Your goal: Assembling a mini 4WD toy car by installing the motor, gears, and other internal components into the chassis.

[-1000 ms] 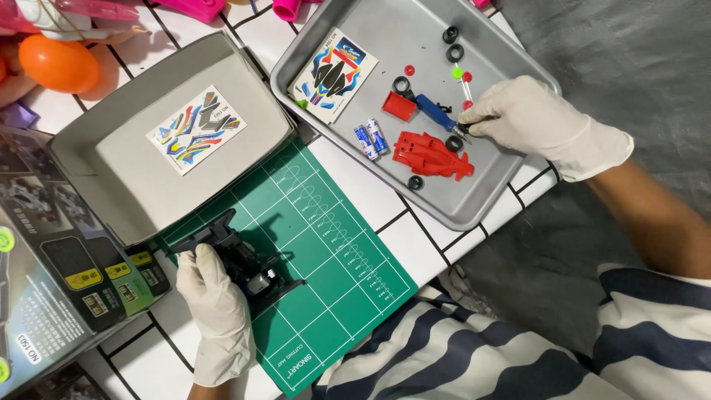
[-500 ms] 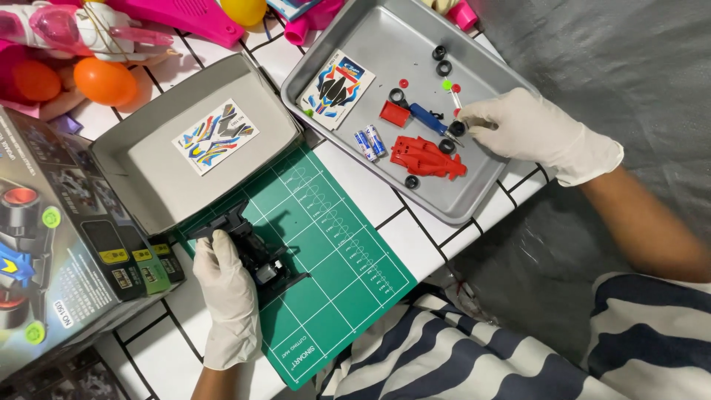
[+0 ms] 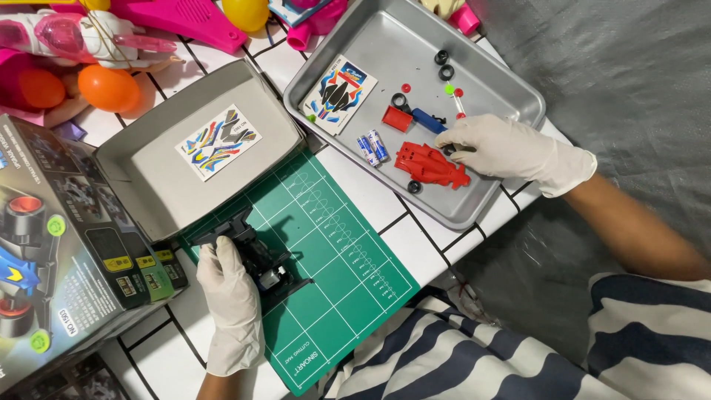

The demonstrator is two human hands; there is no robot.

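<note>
White tiles carry a green cutting mat (image 3: 333,274). On the mat's far-left corner the left hand (image 3: 231,300) clamps a black car chassis (image 3: 255,255). Beyond the mat, the right hand (image 3: 503,148), fingers apparently pinching, reaches into a metal tray (image 3: 511,89) beside a red car body (image 3: 429,164).

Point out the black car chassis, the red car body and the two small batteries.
black car chassis (image 3: 261,261): head view, middle of frame.
red car body (image 3: 428,164): head view, centre of shell.
two small batteries (image 3: 372,147): head view, between the pair.
</note>
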